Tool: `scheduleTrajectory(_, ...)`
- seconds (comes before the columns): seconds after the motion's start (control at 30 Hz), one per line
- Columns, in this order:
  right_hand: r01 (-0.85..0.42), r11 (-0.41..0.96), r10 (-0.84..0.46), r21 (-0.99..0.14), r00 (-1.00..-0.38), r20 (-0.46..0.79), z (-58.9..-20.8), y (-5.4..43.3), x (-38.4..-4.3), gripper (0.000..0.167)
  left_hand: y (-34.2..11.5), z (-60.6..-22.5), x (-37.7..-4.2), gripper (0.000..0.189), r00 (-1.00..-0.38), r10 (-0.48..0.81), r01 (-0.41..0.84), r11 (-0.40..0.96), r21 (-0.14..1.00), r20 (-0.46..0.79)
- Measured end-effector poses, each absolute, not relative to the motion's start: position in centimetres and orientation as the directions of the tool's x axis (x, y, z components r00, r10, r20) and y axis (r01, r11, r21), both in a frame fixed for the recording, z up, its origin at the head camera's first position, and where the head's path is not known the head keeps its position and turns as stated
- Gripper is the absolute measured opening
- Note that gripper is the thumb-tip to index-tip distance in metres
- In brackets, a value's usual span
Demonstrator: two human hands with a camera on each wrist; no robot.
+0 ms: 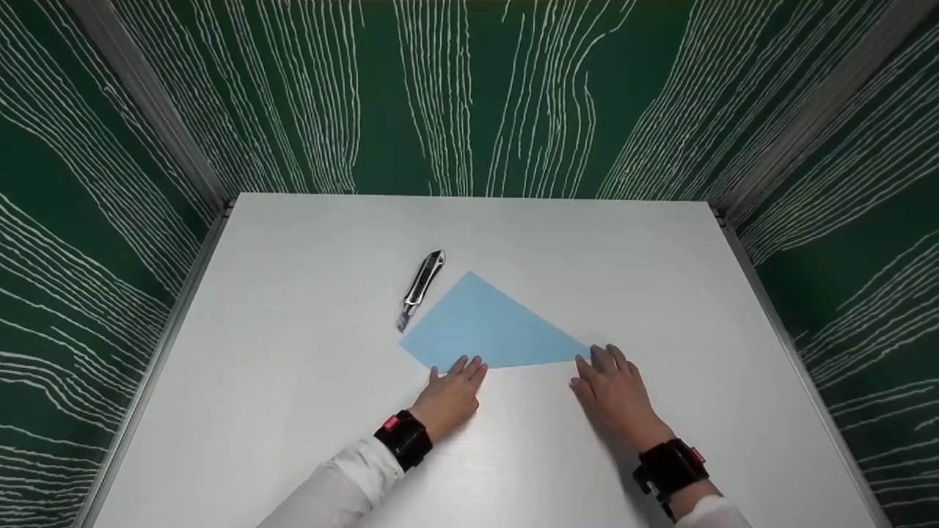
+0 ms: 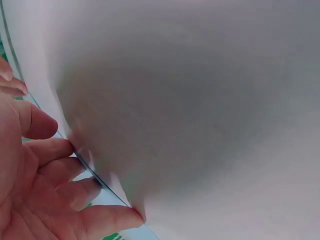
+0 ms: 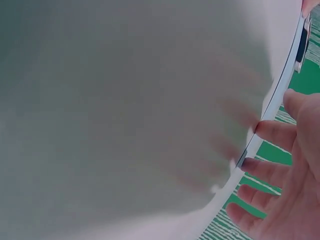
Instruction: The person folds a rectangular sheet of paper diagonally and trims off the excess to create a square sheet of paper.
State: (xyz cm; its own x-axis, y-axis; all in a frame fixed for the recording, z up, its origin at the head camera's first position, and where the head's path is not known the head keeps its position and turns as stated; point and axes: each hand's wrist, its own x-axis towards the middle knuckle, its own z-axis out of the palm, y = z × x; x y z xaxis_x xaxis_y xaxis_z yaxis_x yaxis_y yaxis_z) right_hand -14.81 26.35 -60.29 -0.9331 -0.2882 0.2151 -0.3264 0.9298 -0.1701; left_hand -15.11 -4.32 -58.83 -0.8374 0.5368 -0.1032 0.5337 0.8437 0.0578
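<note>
A light blue sheet of paper (image 1: pixel 484 321), folded into a kite-like shape, lies flat on the white table in the head view. My left hand (image 1: pixel 449 400) rests its fingertips on the near edge, close to the left corner. At the pointed right end, my right hand (image 1: pixel 616 392) touches the paper with its fingertips, which hide the tip. In both wrist views the paper shows only as a thin edge under the fingers. A utility knife (image 1: pixel 422 282) with a black and silver handle lies just beyond the paper's upper left edge, its blade end toward me.
The white table (image 1: pixel 293 440) extends all around the paper. Green walls (image 1: pixel 477 95) with white wavy lines stand behind it and at both sides, with grey metal posts (image 1: pixel 158 95) at the corners.
</note>
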Motion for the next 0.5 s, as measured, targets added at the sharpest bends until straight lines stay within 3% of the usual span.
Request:
scheduleTrajectory(0.27, -0.349, 0.925, -0.293, -0.152, -0.908, 0.3, -60.56, 27.09, -14.84, 0.036, -4.55, -58.01, -15.72, 0.047, -0.813, 0.574, 0.571, 0.819, 0.056, -0.097)
scheduleTrajectory(0.5, -0.32, 0.931, -0.268, -0.173, -0.926, 0.268, -60.54, 27.29, -14.84, 0.036, -4.55, -58.01, -15.97, 0.041, -0.8, 0.598, 0.599, 0.801, -0.002, -0.041)
